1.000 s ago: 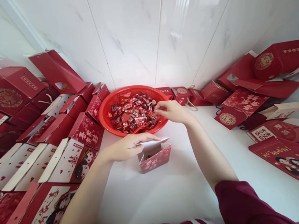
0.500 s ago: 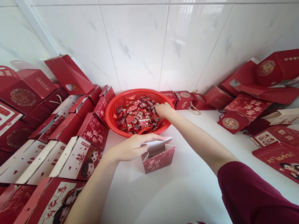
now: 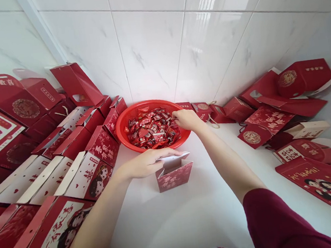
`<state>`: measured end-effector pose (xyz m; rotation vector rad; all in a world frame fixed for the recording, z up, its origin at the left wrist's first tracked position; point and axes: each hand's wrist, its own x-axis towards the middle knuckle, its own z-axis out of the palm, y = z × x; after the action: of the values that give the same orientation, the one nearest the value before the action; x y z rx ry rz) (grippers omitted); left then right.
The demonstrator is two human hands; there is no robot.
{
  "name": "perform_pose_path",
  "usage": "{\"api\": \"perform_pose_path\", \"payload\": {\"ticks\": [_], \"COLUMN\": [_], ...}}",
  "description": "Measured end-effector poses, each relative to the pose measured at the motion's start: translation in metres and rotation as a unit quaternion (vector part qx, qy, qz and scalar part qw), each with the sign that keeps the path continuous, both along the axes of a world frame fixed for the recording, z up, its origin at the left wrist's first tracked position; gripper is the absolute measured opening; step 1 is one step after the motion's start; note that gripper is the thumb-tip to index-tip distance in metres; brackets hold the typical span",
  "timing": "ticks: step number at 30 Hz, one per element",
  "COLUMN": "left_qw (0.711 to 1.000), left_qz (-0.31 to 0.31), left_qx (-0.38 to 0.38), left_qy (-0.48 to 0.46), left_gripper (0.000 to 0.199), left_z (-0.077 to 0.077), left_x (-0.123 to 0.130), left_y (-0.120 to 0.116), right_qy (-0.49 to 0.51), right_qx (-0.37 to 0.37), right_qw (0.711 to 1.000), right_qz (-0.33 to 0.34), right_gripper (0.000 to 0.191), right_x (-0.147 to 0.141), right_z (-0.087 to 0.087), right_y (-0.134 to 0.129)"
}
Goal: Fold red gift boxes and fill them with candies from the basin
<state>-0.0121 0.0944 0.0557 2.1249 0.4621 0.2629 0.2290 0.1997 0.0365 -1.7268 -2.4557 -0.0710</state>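
Note:
In front of me a small red gift box (image 3: 175, 177) stands upright on the white table, its top open and its white inner flap showing. My left hand (image 3: 146, 163) grips the back flap of this box between thumb and fingers. A round red plastic basket (image 3: 121, 136) behind the box holds many red-wrapped candies (image 3: 151, 130). Over the basket's right side is my right hand (image 3: 184, 119), its fingers pinched together just above the candies. Whatever is between those fingertips is too small to make out.
Rows of red and white gift boxes (image 3: 74, 141) crowd the left side, some lying stacked. More red boxes (image 3: 235, 109) line the wall and the right side, with a flat printed box (image 3: 321, 182) near the right edge. Behind everything rises a white tiled wall (image 3: 151, 54).
My right hand has lifted slightly from the candies and shifted a little right, fingers still pinched. My left hand stays on the gift box. The view has turned slightly.

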Motion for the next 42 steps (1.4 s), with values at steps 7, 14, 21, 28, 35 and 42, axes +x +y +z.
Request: {"api": "perform_pose_path", "payload": {"ticks": [7,14,21,28,35,42], "left_qw": [1.0,0.998,0.993,0.983,0.969,0.966], "left_qz": [0.014,-0.007,0.014,0.04,0.16,0.18], "left_qx": [0.004,0.052,0.093,0.156,0.167,0.122], "left_qy": [0.01,0.034,0.072,0.084,0.087,0.143], "left_gripper": [0.059,0.062,0.055,0.054,0.032,0.026], "left_z": [0.0,0.005,0.011,0.01,0.004,0.007], "left_x": [0.002,0.003,0.004,0.004,0.004,-0.002], "left_y": [0.0,-0.008,-0.013,-0.009,-0.005,-0.004], "right_qy": [0.394,0.551,0.492,0.465,0.475,0.507], "right_qx": [-0.001,-0.052,-0.025,-0.015,-0.043,-0.065], "right_qw": [0.914,0.821,0.852,0.862,0.865,0.856], "right_qz": [0.097,0.142,0.174,0.201,0.153,0.077], "right_gripper": [0.022,0.02,0.009,0.008,0.006,0.012], "right_x": [0.012,0.018,0.027,0.032,0.027,0.019], "right_z": [0.018,0.031,0.04,0.044,0.043,0.031], "right_y": [-0.066,-0.112,-0.133,-0.142,-0.144,-0.135]}}
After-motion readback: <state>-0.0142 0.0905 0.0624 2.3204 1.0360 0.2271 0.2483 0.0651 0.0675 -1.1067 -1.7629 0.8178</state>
